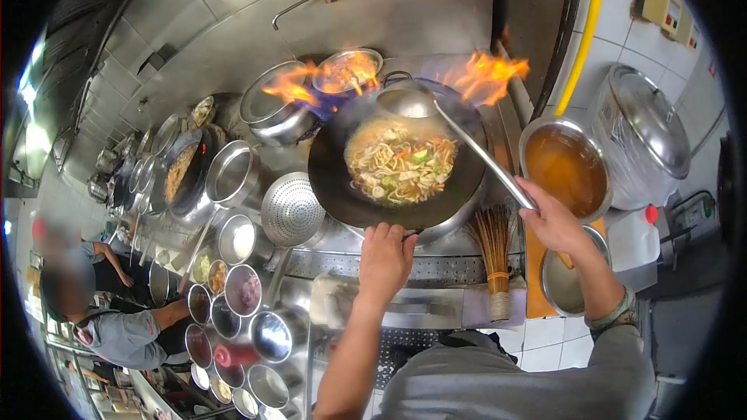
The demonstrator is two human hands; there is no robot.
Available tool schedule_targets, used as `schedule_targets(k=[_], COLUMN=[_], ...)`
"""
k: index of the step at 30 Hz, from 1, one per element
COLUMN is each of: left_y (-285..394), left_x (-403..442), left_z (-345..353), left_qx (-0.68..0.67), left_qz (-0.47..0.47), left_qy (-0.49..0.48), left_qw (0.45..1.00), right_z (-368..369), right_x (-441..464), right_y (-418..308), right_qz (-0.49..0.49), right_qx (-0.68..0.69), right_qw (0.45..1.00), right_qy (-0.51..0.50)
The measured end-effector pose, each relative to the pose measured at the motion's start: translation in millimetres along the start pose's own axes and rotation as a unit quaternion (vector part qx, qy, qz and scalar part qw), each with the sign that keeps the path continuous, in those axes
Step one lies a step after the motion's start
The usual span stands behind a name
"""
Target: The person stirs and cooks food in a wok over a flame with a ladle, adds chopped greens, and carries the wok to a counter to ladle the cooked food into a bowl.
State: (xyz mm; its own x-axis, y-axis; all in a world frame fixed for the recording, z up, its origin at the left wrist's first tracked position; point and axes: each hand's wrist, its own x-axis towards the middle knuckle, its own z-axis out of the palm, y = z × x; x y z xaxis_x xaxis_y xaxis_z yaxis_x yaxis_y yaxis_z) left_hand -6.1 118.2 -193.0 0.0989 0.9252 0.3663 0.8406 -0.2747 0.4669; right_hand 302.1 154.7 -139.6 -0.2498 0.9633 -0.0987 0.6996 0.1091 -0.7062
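Observation:
A large dark wok (pixel 331 179) sits tilted over a burner, with flames (pixel 482 78) rising past its far rim on both sides. Inside it lie noodles (pixel 397 157) in broth with vegetable pieces. My left hand (pixel 387 258) is closed around the wok's near edge, where a handle or cloth is mostly covered by the fingers. My right hand (pixel 556 218) grips the long handle of a ladle (pixel 408 99). The ladle's bowl is over the far side of the wok, above the noodles.
A bamboo brush (pixel 492 253) stands right of the wok. Beyond it are a pot of amber liquid (pixel 564 167) and a lidded pot (pixel 650 120). A perforated strainer (pixel 292 208) and several metal containers (pixel 274 336) crowd the left. Another person (pixel 128 334) works at far left.

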Motion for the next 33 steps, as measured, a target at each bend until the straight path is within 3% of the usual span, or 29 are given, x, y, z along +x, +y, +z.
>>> schedule_targets(k=[4, 6, 9, 19, 22, 26, 28, 30, 33], left_y=[2.2, 3.7, 4.4, 2.4, 9.8, 16.3, 31.6, 37.1, 28.6], left_x=[-1.0, -0.8, -1.2, -3.0, -4.7, -21.4, -45.9, -70.9, -113.4], left_z=[2.2, 1.2, -0.6, 1.7, -7.1, -25.0, -46.3, -60.7, -65.9], left_qx=[0.007, 0.005, 0.011, -0.014, -0.02, -0.084, -0.123, -0.129, -0.151], left_qz=[0.005, 0.004, -0.005, 0.009, -0.018, 0.026, -0.029, -0.056, -0.11], left_qy=[0.016, 0.016, 0.008, 0.032, 0.0, 0.03, 0.013, 0.001, -0.023], left_qw=[1.0, 1.0, 1.0, 0.999, 1.0, 0.996, 0.992, 0.99, 0.982], right_z=[-9.6, -9.9, -3.4, 31.4, 36.0, 31.0, 30.3, 25.6, 16.3], right_x=[-4.5, -6.1, 1.6, 37.5, 40.0, 39.4, 36.3, 27.9, 26.9], right_y=[-10.7, -17.8, -12.7, -20.3, -22.4, -13.4, -15.1, -27.4, -29.3], right_qz=[0.061, 0.105, 0.107, 0.105, 0.129, 0.152, 0.15, 0.13, 0.109], right_qx=[0.155, 0.284, 0.357, 0.241, 0.233, 0.398, 0.445, 0.257, 0.182], right_qw=[0.985, 0.948, 0.921, 0.956, 0.953, 0.885, 0.862, 0.945, 0.959], right_qy=[-0.04, -0.098, -0.115, -0.128, -0.143, -0.186, -0.19, -0.157, -0.186])
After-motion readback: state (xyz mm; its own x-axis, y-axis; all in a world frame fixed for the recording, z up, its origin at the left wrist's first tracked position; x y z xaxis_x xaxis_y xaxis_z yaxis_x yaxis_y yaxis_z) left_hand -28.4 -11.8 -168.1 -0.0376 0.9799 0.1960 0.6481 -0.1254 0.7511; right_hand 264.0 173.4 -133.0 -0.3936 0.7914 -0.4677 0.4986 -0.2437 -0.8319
